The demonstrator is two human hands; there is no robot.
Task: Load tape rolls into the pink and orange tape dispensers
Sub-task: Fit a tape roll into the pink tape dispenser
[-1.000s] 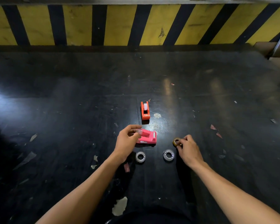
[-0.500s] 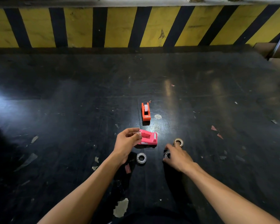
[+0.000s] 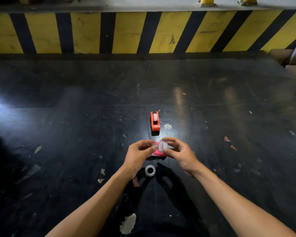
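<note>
Black scuffed floor (image 3: 75, 117) below a yellow-black striped curb (image 3: 126, 31); orange dispenser (image 3: 155, 121) at 12 o'clock already carries a roll, 1 spare roll (image 3: 150, 170) lies at 6 o'clock of the hands. Right hand (image 3: 180, 153) has its grip pinched on a clear tape roll (image 3: 162, 145) directly over the pink dispenser (image 3: 158, 153), left hand (image 3: 138, 155) grip narrow, seemingly picking at the roll's edge. Best move, I'd say: keep the roll upright, free end toward the cutter, then seat it squarely in the pink cradle.
</note>
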